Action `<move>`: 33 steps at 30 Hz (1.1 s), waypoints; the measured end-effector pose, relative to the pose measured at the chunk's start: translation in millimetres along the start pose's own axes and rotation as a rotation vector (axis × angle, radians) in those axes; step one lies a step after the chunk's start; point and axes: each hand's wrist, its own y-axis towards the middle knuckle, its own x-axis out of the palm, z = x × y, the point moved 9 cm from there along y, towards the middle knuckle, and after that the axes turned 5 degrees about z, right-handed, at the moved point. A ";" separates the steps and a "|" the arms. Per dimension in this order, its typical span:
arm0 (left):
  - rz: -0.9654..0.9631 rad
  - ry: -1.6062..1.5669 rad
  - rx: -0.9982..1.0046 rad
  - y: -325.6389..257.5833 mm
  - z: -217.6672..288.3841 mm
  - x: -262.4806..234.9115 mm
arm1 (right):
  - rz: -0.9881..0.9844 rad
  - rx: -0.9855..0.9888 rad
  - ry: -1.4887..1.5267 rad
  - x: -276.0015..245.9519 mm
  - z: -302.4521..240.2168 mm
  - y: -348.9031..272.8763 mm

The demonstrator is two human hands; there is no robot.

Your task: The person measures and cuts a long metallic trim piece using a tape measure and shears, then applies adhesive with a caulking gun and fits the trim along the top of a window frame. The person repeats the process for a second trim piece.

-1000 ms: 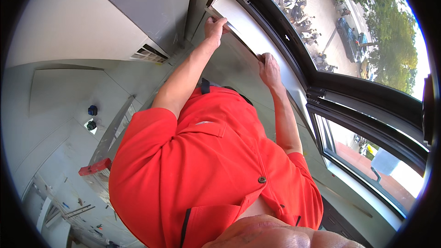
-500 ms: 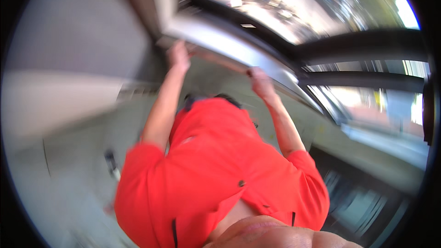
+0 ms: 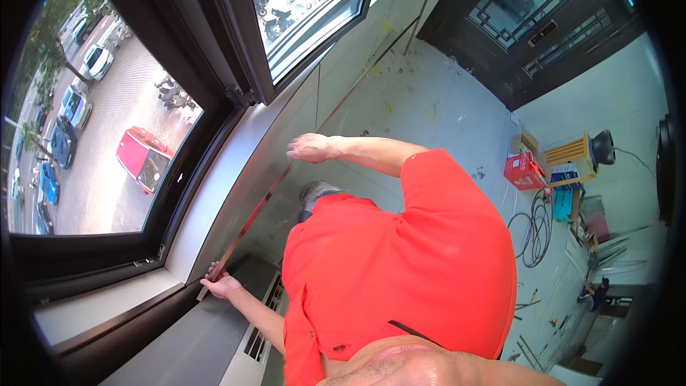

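Observation:
A long, thin reddish-brown strip (image 3: pixel 251 219) runs along the wall just below the white windowsill (image 3: pixel 221 171). Low on the left, my left hand (image 3: pixel 223 286) is palm up with its fingers curled round the near end of the strip. Farther along, the back of my right hand (image 3: pixel 311 149) faces up. Its fingers reach to the wall panel at the strip, partly hiding it, and look extended rather than wrapped round it. Beyond that hand a narrow line continues along the wall toward the far corner; whether it is the same strip I cannot tell.
Dark-framed windows (image 3: pixel 193 43) stand along the left, one sash swung inward. Beside my left arm is a grey cabinet with a slotted vent (image 3: pixel 263 318). On the right are a red box (image 3: pixel 525 170), a coiled cable (image 3: pixel 534 232) and scattered tools. Far right, another person (image 3: pixel 594 293) crouches.
My view has swung round, bringing the windows to the left and the doors and floor clutter into sight. My right hand's fingers, closed before, now look extended against the wall. The blur has cleared.

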 end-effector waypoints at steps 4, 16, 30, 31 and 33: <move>-0.134 0.009 -0.104 -19.3 -28.6 14.4 | 0.036 0.055 0.069 2.5 3.6 -55.5; -0.518 -0.146 0.148 -250.8 -37.4 169.1 | 0.160 0.027 0.428 -56.0 99.0 -202.8; -0.498 -0.268 0.396 -567.8 -138.9 244.7 | 0.077 -0.336 0.635 -141.6 115.6 -312.1; -0.502 -0.298 0.431 -592.9 -141.1 240.2 | 0.044 -0.392 0.652 -144.9 99.0 -314.1; -0.475 -0.237 0.442 -638.3 -151.0 244.4 | 0.030 -0.447 0.702 -174.1 65.2 -333.7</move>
